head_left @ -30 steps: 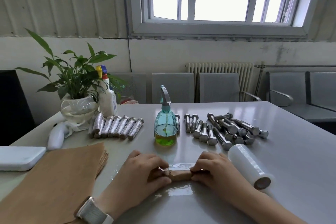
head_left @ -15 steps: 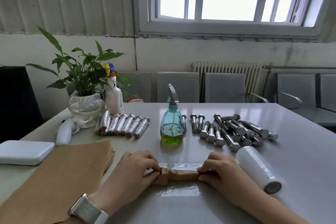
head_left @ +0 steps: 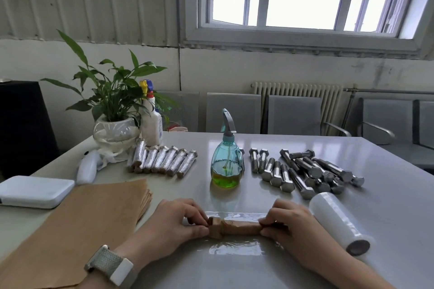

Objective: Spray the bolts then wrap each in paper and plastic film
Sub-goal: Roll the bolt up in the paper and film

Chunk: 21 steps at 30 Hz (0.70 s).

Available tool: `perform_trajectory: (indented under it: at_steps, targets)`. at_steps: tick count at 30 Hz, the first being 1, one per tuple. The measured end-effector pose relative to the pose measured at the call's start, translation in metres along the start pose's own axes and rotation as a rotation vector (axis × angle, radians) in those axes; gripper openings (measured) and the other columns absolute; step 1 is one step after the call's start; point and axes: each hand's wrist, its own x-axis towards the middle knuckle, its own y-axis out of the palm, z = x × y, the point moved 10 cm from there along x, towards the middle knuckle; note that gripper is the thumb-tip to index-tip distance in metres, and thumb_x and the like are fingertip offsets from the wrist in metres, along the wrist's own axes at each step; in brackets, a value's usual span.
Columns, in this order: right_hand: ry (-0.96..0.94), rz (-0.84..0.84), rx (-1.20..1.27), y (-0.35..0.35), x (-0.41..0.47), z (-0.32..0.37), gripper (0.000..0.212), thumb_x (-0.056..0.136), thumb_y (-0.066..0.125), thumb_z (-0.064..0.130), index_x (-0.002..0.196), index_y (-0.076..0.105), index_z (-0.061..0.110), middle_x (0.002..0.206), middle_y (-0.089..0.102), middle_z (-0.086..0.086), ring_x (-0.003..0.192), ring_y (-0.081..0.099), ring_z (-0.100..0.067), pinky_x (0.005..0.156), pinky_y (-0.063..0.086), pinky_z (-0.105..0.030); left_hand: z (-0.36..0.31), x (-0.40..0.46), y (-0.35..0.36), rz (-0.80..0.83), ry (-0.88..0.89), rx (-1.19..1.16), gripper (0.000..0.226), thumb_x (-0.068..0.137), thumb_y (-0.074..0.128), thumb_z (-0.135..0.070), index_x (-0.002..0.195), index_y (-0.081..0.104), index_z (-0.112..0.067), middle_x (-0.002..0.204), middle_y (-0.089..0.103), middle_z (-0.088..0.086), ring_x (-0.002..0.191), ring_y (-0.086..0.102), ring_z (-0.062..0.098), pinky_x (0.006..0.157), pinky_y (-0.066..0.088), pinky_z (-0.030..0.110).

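Left hand (head_left: pixel 175 223) and right hand (head_left: pixel 294 225) pinching ends of paper-wrapped bolt (head_left: pixel 234 227) lying between them

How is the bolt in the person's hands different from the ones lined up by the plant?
The bolt in the hands shows brown paper, while the row by the plant looks silvery and shiny under film. The held one lies crosswise on a sheet of clear film, pinched at its ends by the left hand and right hand; the row lies untouched, side by side, pointing away. Both are wrapped bolt-shaped bundles on the table.
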Motion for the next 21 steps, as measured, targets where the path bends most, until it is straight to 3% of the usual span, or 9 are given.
perform_trajectory:
  at_steps: [3, 8, 13, 16, 21]
  targets:
    - [0.005, 0.001, 0.0, 0.0, 0.0, -0.001, 0.009, 0.08, 0.08, 0.029, 0.088, 0.077, 0.027, 0.085, 0.053, 0.023, 0.086, 0.059, -0.01, 0.082, 0.047, -0.035, 0.004, -0.001, -0.006, -0.06, -0.041, 0.013, 0.015, 0.072, 0.085, -0.033, 0.072, 0.072, -0.04, 0.081, 0.072, -0.015, 0.082, 0.065, 0.004, 0.083, 0.05, 0.029]
    - [0.011, 0.003, 0.01, 0.0, 0.0, 0.0, 0.007, 0.081, 0.08, 0.028, 0.087, 0.076, 0.027, 0.087, 0.06, 0.014, 0.087, 0.061, -0.011, 0.083, 0.048, -0.036, 0.003, -0.004, -0.003, -0.054, -0.075, -0.025, 0.027, 0.073, 0.083, -0.031, 0.089, 0.063, -0.039, 0.083, 0.072, -0.025, 0.08, 0.064, 0.001, 0.08, 0.049, 0.023]
    - [0.013, 0.001, 0.009, 0.001, 0.0, 0.0, 0.008, 0.08, 0.08, 0.028, 0.087, 0.076, 0.027, 0.086, 0.058, 0.017, 0.086, 0.06, -0.01, 0.083, 0.047, -0.035, 0.01, -0.007, 0.002, -0.087, -0.181, -0.004, 0.011, 0.076, 0.081, -0.033, 0.078, 0.073, -0.04, 0.081, 0.069, -0.016, 0.08, 0.059, 0.009, 0.078, 0.046, 0.021]
    - [0.002, -0.013, 0.009, 0.001, 0.0, 0.0, 0.009, 0.078, 0.082, 0.025, 0.084, 0.076, 0.025, 0.083, 0.055, 0.021, 0.083, 0.06, -0.011, 0.08, 0.048, -0.037, 0.014, -0.009, 0.004, -0.1, -0.259, -0.032, 0.009, 0.079, 0.078, -0.035, 0.077, 0.07, -0.039, 0.087, 0.058, -0.01, 0.089, 0.055, 0.014, 0.087, 0.043, 0.029]
    - [-0.01, -0.027, 0.014, 0.001, 0.0, 0.001, 0.01, 0.077, 0.083, 0.025, 0.083, 0.076, 0.026, 0.081, 0.051, 0.025, 0.079, 0.058, -0.009, 0.077, 0.047, -0.034, 0.002, -0.008, 0.005, -0.083, -0.268, 0.147, 0.017, 0.085, 0.069, -0.037, 0.073, 0.058, -0.041, 0.079, 0.053, -0.017, 0.08, 0.049, 0.003, 0.081, 0.036, 0.027]
